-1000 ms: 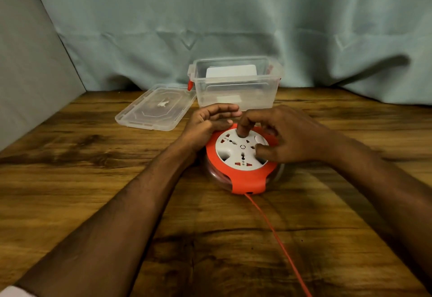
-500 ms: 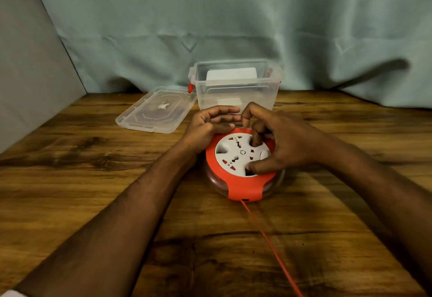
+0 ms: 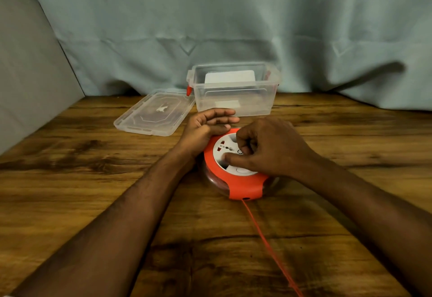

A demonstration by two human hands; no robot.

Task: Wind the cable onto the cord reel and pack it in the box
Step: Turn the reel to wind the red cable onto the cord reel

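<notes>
Currently the cord reel [image 3: 238, 170] sits flat on the desk [image 3: 93, 180], just in front of the clear box [image 3: 233, 93]. Box is open, upright, near the back curtain [image 3: 233, 28]; a white card-like piece [image 3: 230, 76] shows at its far wall, can't tell whether inside or behind. Lid [image 3: 154, 113] lies flat beside it, on its left. My left hand [image 3: 205, 128] braces the reel's far-left edge, fingers straight. My right hand [image 3: 264, 147] is curled, fingers hooked into the white socket face [image 3: 225, 149]. Orange cable [image 3: 268, 247] runs out of the reel's front toward me across the desk.
</notes>
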